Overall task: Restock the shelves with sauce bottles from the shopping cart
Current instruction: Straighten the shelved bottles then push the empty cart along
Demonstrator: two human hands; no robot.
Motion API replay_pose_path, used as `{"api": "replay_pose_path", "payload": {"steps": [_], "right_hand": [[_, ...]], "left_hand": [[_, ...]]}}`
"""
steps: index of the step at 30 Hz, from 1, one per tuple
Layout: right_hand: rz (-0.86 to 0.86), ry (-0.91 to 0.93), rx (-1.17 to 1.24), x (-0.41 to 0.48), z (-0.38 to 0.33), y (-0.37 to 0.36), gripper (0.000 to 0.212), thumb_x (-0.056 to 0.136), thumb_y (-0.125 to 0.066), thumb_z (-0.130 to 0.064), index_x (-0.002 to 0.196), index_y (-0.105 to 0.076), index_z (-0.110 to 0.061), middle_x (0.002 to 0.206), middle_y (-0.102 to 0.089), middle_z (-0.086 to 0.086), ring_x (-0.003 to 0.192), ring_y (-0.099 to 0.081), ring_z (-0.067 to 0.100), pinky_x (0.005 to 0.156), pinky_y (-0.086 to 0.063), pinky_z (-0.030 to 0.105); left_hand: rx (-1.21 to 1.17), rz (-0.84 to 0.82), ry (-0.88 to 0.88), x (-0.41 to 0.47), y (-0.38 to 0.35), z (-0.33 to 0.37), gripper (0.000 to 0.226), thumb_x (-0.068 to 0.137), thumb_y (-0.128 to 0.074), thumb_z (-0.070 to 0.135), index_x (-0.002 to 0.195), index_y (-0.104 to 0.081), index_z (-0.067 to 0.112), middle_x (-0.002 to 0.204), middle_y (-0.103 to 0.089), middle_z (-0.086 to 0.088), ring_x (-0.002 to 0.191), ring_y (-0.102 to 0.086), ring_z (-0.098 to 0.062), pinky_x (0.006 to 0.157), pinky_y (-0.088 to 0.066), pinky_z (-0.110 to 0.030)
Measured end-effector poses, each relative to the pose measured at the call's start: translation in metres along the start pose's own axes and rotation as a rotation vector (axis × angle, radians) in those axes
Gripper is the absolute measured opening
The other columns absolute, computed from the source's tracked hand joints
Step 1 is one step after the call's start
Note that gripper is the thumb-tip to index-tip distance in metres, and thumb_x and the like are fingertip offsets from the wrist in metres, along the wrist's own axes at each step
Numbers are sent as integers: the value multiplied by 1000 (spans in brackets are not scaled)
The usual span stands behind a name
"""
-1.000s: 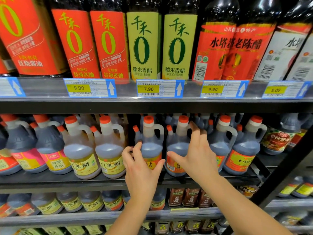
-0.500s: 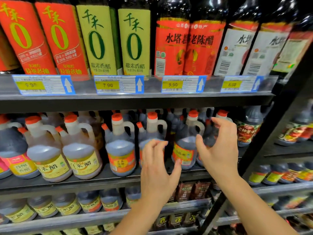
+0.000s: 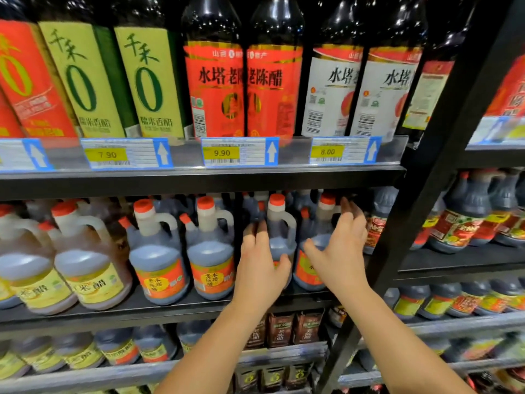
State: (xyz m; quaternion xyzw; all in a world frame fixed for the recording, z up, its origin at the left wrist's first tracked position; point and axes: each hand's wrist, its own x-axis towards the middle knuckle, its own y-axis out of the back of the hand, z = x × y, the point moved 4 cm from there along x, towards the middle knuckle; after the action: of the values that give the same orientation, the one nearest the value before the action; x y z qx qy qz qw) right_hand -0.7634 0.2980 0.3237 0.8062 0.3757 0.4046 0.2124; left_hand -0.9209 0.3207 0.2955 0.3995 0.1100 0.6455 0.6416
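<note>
1. Supermarket shelving fills the head view. Tall vinegar bottles stand above a row of price tags (image 3: pixel 240 152), and handled jugs crowd the middle shelf (image 3: pixel 113 308). No shopping cart is in sight.
2. The left hand (image 3: pixel 261 268) grips a dark jug (image 3: pixel 279 223), with its fingers (image 3: pixel 255 234) wrapped round the jug's left side and the thumb across the front.
3. The right hand (image 3: pixel 341 251) clasps the end jug (image 3: pixel 308 271), thumb on the shoulder and fingers (image 3: pixel 352 220) spread round the far side, near the black upright (image 3: pixel 412 223).
4. The step looks like seating these two jugs in the front row. It is probably best to slide them on their bases, upright, rather than lift them.
5. Turn each orange label outward to match the neighbouring jug (image 3: pixel 211 260), and bring the fronts into line with it.
6. Push gently, since the packed jugs behind could tip. Mind the right knuckles against the upright.
</note>
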Motion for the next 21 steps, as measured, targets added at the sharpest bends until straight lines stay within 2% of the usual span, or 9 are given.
{"api": "replay_pose_path", "payload": {"steps": [4,8,13,21], "right_hand": [[-89,-27,49,2,12,-14,81,77,-79,-29,135,-26,-10,147,-17,11,132,-31,39,93,-46,42],[-60,24,4,-1,15,-17,80,75,-81,-36,127,-23,-19,148,-17,13,131,-34,41,90,-49,43],[-81,11,23,-2,20,-18,86,76,-81,-36,136,-22,-18,146,-20,15,128,-38,40,93,-50,47],[-125,-8,53,0,23,-18,81,72,-79,-26,133,-27,-15,138,-24,12,122,-40,37,85,-51,48]], "left_hand": [[27,26,-14,-3,-1,-3,53,92,-62,32,135,-39,12,137,-33,-8,119,-49,-27,81,-38,-23],[69,87,-43,-8,-1,-1,55,93,-62,34,137,-38,11,129,-35,-4,117,-47,-24,82,-36,-21],[173,231,-34,-19,-1,8,57,88,-69,35,130,-47,2,117,-41,-10,107,-49,-31,86,-49,-37],[214,347,27,-26,-4,16,68,78,-81,33,128,-53,-4,110,-47,-16,97,-50,-32,81,-48,-40]]}}
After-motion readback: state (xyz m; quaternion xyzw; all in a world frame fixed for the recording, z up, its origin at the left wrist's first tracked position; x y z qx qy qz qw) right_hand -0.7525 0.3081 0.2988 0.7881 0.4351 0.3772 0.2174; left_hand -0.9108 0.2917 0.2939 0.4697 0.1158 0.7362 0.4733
